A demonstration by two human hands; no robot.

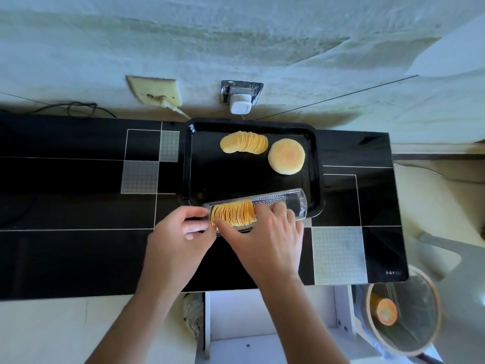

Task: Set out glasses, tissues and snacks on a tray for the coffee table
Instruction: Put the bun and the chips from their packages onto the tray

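Steady the clear sleeve (278, 203) at the tray (189, 164) near rim with the left hand (181, 232) (closed on its end), pinch the crisp stack (233, 212) with the right hand (267, 232), slide it out gently, without crushing.

No legible text, brand or number appeared anywhere. A small pale mark near the corner of the black tabletop (341, 153), well to the right of the right hand (267, 240), was too blurred to be read.
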